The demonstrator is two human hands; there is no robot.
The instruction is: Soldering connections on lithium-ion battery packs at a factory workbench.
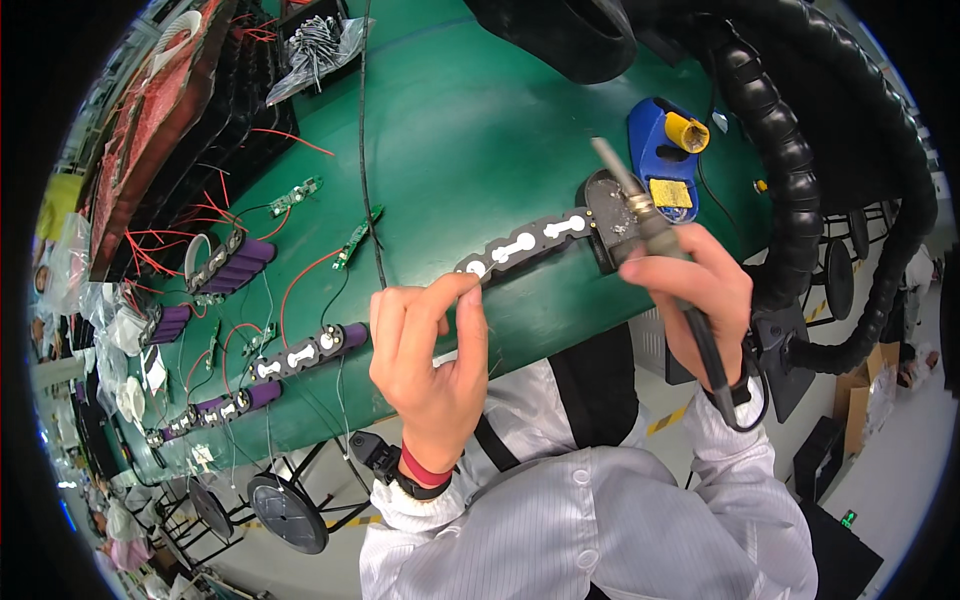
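On the green tabletop (440, 130), a black strip with white dumbbell-shaped tabs (515, 246) lies with its long axis slanting from lower left to upper right, its right end beside a black tray (607, 250). At its lower-left end the left hand (430, 350) has thumb and forefinger nearly meeting; whether they pinch it I cannot tell. The right hand (700, 300) grips a slim grey-and-black soldering iron (655, 228), tip pointing up and left
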